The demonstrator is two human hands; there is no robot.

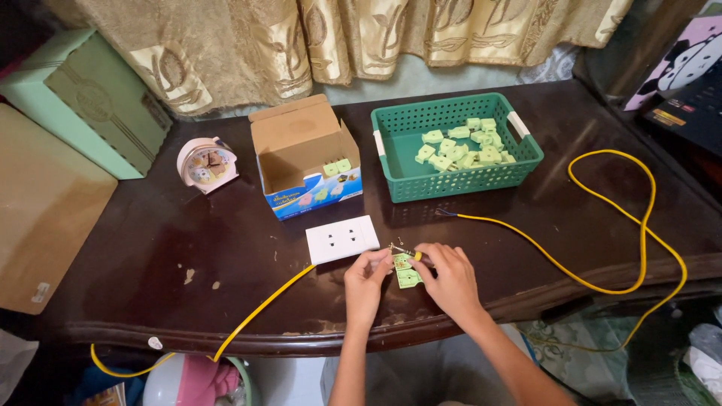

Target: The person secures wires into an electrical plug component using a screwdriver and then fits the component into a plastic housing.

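**Desk:** What sits at the centre of the frame?

**Photographer:** A small pale-green plastic socket part (407,271), low and just right of centre, at the near edge of a dark, scuffed wooden table (188,248). The left hand (366,280) pinches its left side with the fingertips. The right hand (450,277) is closed around a slim tool with a yellow tip (416,256), whose point meets the top of the part. The two hands are close together, nearly touching over it.

**Desk:** And right around them?

**Photographer:** A white rectangular wall-socket faceplate (342,239) lies flat just up and left of the hands. A long yellow cable (602,286) runs out from under the hands towards the lower left, off the table edge; another length starts near the middle and loops wide through the right of the frame.

**Desk:** Further back?

**Photographer:** Above centre, an open cardboard box with a blue printed front (304,162) holds a few green parts. To its right stands a green perforated plastic basket (455,146) with a heap of the same pale-green pieces. A small pink alarm clock (207,164) sits left of the box. In the upper left rests a mint-green box (83,98), with a tan cardboard sheet (45,210) below it. Gold patterned curtains (338,37) hang along the top.
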